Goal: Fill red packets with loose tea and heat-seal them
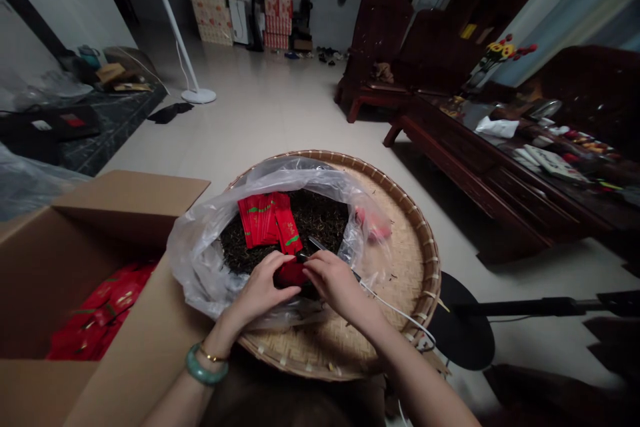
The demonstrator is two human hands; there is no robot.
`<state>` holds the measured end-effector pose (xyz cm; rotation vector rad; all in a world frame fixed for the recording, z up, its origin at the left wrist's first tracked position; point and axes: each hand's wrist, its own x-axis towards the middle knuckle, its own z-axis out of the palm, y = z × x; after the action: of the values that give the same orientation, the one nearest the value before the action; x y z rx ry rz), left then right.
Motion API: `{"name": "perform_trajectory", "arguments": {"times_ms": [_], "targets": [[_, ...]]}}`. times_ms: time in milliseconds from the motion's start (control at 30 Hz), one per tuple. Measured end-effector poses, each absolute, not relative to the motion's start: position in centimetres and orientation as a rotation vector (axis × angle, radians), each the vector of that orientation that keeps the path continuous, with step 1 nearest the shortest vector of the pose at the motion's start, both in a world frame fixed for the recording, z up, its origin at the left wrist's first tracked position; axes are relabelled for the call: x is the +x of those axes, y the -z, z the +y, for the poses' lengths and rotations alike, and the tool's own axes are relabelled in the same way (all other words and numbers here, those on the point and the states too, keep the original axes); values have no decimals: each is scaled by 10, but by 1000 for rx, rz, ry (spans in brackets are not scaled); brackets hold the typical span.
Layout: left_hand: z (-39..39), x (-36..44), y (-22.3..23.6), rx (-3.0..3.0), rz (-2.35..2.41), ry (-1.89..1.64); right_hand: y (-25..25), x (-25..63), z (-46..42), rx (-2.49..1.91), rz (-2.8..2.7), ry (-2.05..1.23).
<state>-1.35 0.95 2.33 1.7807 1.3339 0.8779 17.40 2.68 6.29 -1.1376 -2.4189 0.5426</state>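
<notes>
Between my hands is a small red packet [291, 273], above loose dark tea leaves [323, 213] in a clear plastic bag [197, 247]. My left hand [263, 285] grips the packet's left side, thumb below and fingers above. My right hand [334, 278] is closed at the packet's right upper edge, where a small dark bit shows at the fingertips. Behind my right fingers lies a slim metal tool [316, 243], partly hidden, with a white cord [395, 312] trailing right. Several flat red packets [263, 219] lie fanned on the leaves.
The bag rests on a round woven bamboo tray [400, 233]. At left, an open cardboard box [135, 213] contains several filled red packets [107, 307]. A black round stand base [463, 327] is close on the right. Beyond are a wooden table [460, 167] and a white fan [199, 95].
</notes>
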Motion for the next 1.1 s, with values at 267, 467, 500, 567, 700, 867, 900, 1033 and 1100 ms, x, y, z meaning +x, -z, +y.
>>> {"name": "perform_trajectory", "arguments": {"times_ms": [267, 467, 500, 567, 700, 867, 900, 1033, 1100], "targets": [[21, -4, -34, 1354, 1094, -673, -107, 188, 41, -1127, -2449, -779], [14, 5, -32, 1290, 1112, -773, -104, 192, 49, -1148, -2489, -862], [13, 5, -33, 1275, 1100, -776, -103, 192, 49, -1153, -2457, -870], [12, 5, -34, 1250, 1090, -776, -103, 193, 49, -1155, -2374, -879], [11, 4, -36, 1262, 1112, -779, -104, 195, 51, -1097, -2360, -877], [9, 6, -36, 1288, 1111, -754, -100, 194, 55, -1140, -2496, -918], [8, 7, -36, 1283, 1111, -747, -99, 194, 56, -1133, -2510, -931], [5, 10, -38, 1276, 1139, -721, -95, 193, 58, -1042, -2522, -981], [5, 11, -38, 1263, 1145, -727, -95, 194, 58, -1066, -2457, -991]]}}
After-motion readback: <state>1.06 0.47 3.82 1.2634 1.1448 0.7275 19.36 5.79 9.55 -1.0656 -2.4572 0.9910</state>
